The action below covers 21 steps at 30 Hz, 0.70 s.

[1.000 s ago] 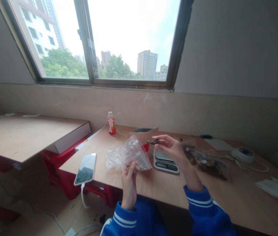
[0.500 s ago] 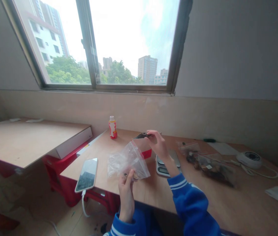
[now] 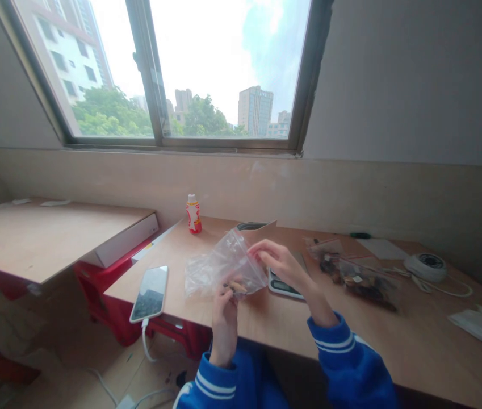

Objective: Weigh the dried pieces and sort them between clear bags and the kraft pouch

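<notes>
My left hand (image 3: 225, 321) grips the lower part of a clear zip bag (image 3: 213, 267), fingers closed on the plastic. Several small brown pieces (image 3: 236, 286) show through the bag just above my left fingertips. At the bag's mouth is my right hand (image 3: 281, 261), its fingers bent and drawn together. What they hold, if anything, is too small to make out. A grey digital scale (image 3: 283, 288) sits on the table, partly under my right hand. Behind the bag stands an open box (image 3: 268, 230) with something dark inside, partly hidden.
To the right lie filled zip bags (image 3: 368, 284), a white round camera-like device (image 3: 426, 266) with a cable, and a white packet (image 3: 481, 326). A phone (image 3: 150, 292) on a charging cable lies at the table's left edge. A red-and-white bottle (image 3: 193, 215) stands at the back.
My right hand has come down from the box to the bag's mouth. My left hand still holds the bag, whose brown pieces now show more plainly. The view has shifted slightly.
</notes>
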Available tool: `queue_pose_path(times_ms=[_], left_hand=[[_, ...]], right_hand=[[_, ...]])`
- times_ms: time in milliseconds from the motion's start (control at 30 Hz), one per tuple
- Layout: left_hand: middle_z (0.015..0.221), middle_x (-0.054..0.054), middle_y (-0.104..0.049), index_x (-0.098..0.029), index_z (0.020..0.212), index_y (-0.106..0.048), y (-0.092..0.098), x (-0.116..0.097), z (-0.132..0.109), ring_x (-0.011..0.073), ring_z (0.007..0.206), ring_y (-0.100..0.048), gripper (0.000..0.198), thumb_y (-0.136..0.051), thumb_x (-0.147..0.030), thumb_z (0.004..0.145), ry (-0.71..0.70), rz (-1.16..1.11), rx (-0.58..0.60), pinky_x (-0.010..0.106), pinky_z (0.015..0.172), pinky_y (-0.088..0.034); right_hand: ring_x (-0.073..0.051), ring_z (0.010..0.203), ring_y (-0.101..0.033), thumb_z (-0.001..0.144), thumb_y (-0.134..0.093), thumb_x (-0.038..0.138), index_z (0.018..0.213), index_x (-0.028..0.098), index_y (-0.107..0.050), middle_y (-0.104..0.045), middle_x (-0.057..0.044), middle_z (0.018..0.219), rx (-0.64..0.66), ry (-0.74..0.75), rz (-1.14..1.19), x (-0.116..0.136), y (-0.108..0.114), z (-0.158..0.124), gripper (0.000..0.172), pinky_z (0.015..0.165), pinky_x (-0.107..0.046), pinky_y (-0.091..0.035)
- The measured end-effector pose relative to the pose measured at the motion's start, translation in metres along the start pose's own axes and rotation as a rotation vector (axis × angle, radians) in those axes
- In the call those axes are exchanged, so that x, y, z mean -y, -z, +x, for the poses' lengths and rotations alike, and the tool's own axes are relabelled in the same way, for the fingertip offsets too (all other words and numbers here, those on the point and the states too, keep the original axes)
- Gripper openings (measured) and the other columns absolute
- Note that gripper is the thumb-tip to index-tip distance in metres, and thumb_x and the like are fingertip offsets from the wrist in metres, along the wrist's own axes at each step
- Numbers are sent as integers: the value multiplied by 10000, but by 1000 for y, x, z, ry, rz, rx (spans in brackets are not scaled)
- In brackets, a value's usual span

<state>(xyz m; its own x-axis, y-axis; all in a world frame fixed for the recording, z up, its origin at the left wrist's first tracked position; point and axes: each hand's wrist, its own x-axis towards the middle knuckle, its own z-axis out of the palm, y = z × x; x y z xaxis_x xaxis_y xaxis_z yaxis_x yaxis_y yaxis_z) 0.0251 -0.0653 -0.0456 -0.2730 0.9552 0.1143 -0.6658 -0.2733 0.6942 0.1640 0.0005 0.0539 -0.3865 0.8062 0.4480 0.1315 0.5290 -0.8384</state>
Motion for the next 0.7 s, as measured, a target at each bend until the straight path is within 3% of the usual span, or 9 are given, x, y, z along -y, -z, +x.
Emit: queue_pose_path(times_ms=[67,200,333,500,700], left_hand=[[1056,74,-670,-189,1115,-651,-4,1,-1,201,998,-601,356,-637,-315,782,9,5,35,302,856,-456],[1157,77,-647,-208,1129,-627,-12,6,-2,236,1123,-570,404,-701,-324,749,11,67,34,322,928,-440],[989,65,-675,-171,1025,-615,-16,11,-2,188,905,-640,387,-753,-337,704,-18,151,-81,291,792,-486],[749,13,-648,-150,786,-624,-20,10,-3,138,692,-615,262,-748,-364,699,14,167,-31,257,649,-488],[569,-11,-580,-140,618,-619,-19,13,-1,115,548,-552,299,-759,-400,666,-26,351,-22,225,521,-466]], right_hand=[[-163,671,-632,868,-523,348,920,176,-666,-666,-23,746,184,-134,70,-2,-1,-9,229,629,-287,-517],[-152,555,-612,825,-609,416,922,164,-681,-643,1,636,309,-242,186,-9,1,-21,280,535,-269,-505],[-140,548,-614,773,-684,426,1061,197,-663,-654,10,685,350,-272,211,-12,7,-27,368,518,-251,-510],[-134,601,-628,834,-618,422,1298,252,-536,-670,1,752,451,-267,191,-18,15,-33,500,564,-245,-534],[-206,865,-660,785,-682,396,1115,214,-661,-708,-43,947,420,-242,82,-21,11,-34,378,817,-350,-533]])
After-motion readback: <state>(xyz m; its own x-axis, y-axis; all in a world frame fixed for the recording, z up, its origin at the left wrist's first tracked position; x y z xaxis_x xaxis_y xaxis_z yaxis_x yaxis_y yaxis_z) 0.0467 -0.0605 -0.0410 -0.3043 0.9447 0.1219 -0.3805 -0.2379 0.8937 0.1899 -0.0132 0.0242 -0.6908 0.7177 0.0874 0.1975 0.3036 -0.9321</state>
